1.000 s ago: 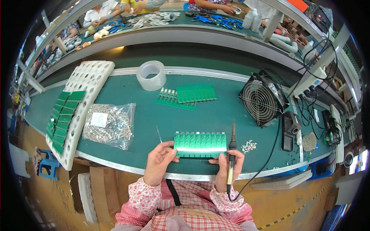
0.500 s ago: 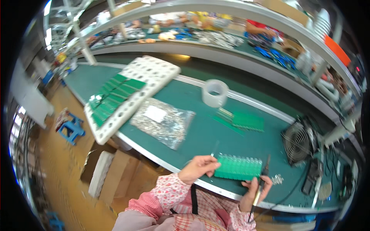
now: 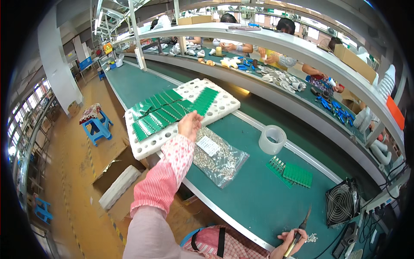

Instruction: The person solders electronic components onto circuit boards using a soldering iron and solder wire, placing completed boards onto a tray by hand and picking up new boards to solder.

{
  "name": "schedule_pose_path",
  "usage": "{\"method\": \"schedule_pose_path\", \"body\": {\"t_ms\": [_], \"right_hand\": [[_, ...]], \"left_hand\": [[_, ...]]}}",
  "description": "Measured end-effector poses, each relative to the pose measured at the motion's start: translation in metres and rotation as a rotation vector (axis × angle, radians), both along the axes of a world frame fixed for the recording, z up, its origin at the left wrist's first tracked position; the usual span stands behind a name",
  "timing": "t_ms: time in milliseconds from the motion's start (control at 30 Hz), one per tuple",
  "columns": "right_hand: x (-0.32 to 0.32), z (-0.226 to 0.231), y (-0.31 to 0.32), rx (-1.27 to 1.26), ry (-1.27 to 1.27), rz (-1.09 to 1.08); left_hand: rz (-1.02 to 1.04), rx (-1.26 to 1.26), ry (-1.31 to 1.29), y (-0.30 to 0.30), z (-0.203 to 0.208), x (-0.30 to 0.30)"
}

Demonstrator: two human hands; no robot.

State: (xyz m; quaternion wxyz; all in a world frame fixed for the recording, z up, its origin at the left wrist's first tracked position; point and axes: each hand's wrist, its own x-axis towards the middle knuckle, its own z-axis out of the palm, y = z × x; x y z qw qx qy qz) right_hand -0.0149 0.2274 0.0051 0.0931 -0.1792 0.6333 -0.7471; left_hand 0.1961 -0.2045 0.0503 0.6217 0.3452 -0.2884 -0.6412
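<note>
Left hand [image 3: 189,125]: arm outstretched to the upper left, fingertips at the near end of 1 slim green circuit board [image 3: 205,101]; whether they pinch that end or merely rest against it cannot be told. Circuit board: on top of a white foam slab [image 3: 233,104] with round holes, toward its right-hand part; long axis slanting from the fingertips up and to the right, away from the person, so that nearly its whole length lies beyond the fingers and only the near end is within their touch. Nearer hand: the left, by a wide margin. Right hand [image 3: 294,240]: well apart, at the lower right, fingers wrapped around the handle of 1 soldering iron [image 3: 303,224], tip pointing up and away from the body. Further green boards [image 3: 148,125]: laid close together on the same slab, to the left of the slanting board; exact count unclear. Clear plastic bag [image 3: 217,162]: filled with small metal parts, white label on top, just to the right of the left forearm. Tape roll [image 3: 269,147]: 1, clear, standing near the far edge of the green worktable [image 3: 241,207]. Loose boards: 2, a green panel [image 3: 297,175] overlapping a second board [image 3: 277,169] to its left. Small metal pieces [image 3: 311,238]: 1 little heap, just beside the right hand. Fan [image 3: 340,203]: 1, black, round wire guard, beyond that heap.
</note>
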Motion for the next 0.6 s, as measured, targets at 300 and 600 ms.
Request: {"method": "schedule_pose_path", "body": {"t_ms": [300, 600], "right_hand": [[0.004, 0.000, -0.006, 0.078, 0.031, -0.109], [0.009, 0.003, -0.016, 0.140, 0.025, -0.203]], "left_hand": [[0.379, 0.220, 0.382, -0.169, 0.006, -0.001], [0.466, 0.210, 0.486, -0.237, -0.021, 0.006]]}}
